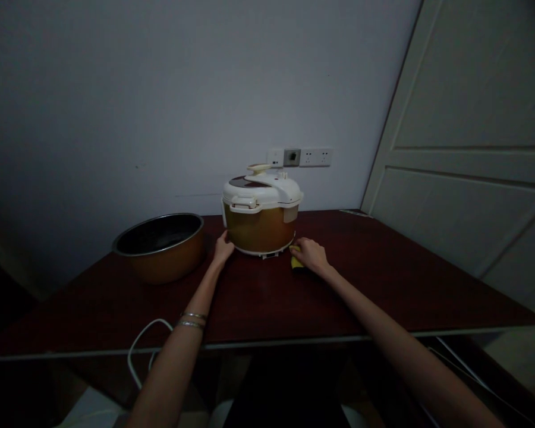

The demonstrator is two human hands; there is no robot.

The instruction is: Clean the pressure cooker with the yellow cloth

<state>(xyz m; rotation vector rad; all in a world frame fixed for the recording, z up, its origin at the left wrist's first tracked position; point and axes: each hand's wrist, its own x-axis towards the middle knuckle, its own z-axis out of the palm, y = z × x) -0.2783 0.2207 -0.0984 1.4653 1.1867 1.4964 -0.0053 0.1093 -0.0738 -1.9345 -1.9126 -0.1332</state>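
A rice cooker (261,214) with a brown body and a white closed lid stands near the back of a dark red table (383,285). My left hand (223,248) rests against the cooker's lower left side, fingers laid on its wall. My right hand (311,255) lies on the table at the cooker's lower right, fingers closed over a small yellow sponge (296,261) that shows only at its left edge. Two thin bangles (191,320) sit on my left wrist.
A wide brown inner pot (161,245) with a dark inside stands on the table to the left. A white cord (142,345) hangs over the front edge. Wall sockets (299,157) sit behind the cooker. A pale door (463,166) closes off the right side.
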